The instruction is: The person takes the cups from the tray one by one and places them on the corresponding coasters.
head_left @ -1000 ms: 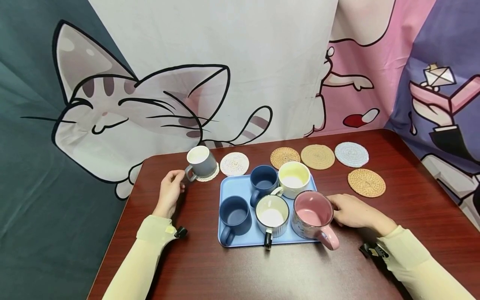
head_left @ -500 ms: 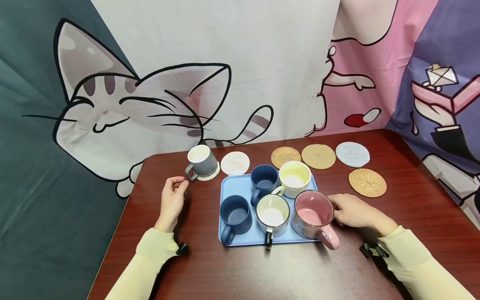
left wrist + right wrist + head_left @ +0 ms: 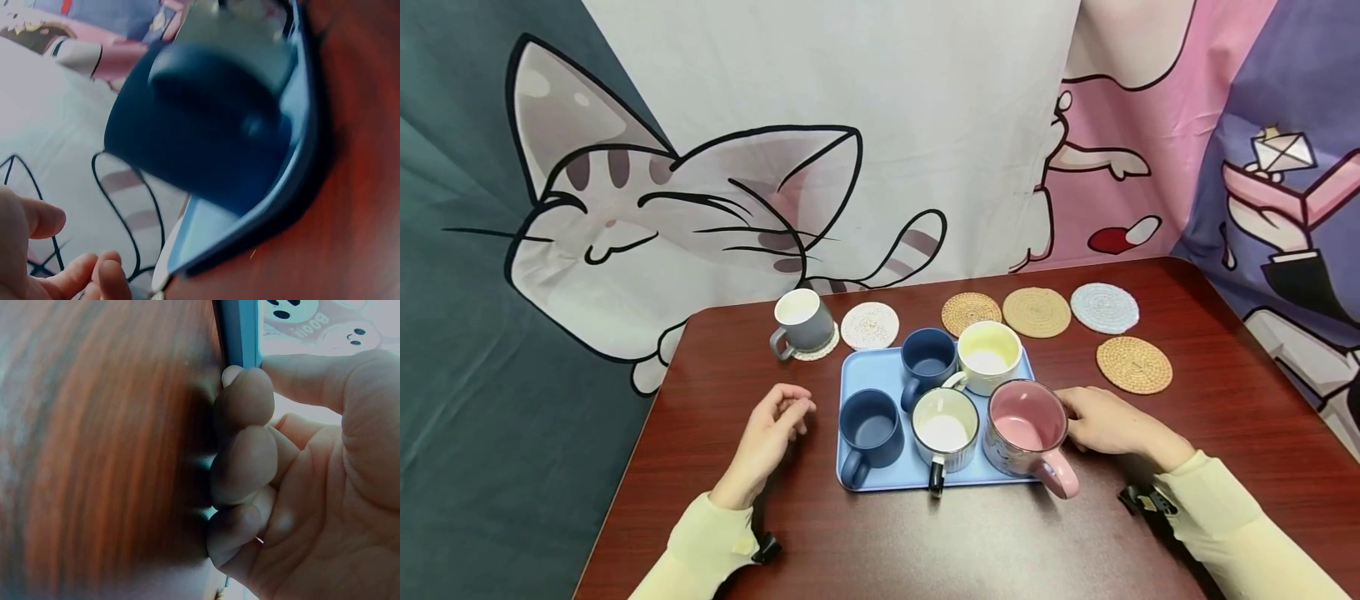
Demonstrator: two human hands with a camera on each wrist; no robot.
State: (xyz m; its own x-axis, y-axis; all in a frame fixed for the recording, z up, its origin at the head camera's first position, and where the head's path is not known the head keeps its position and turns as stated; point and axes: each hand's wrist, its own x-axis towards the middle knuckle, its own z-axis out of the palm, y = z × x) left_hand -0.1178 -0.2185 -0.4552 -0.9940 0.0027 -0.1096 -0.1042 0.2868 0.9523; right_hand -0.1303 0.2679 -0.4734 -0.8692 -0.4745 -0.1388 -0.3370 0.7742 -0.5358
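On the blue tray (image 3: 867, 368), I have the pink mug (image 3: 1027, 429) at five o'clock, its handle jutting past the corner, and the black-handled white mug (image 3: 945, 437) at six. Beside the tray at nine, my left hand (image 3: 767, 440) is loose, gripping nothing; at three, my right hand (image 3: 1107, 421) pinches the tray's edge. Should that one-sided grip tug or lift, I'd expect both mugs to slide and knock. Farther, toward eleven, the grey mug (image 3: 808, 327) stands on the pale coaster (image 3: 827, 347); a careless sweep of my left hand could topple it.
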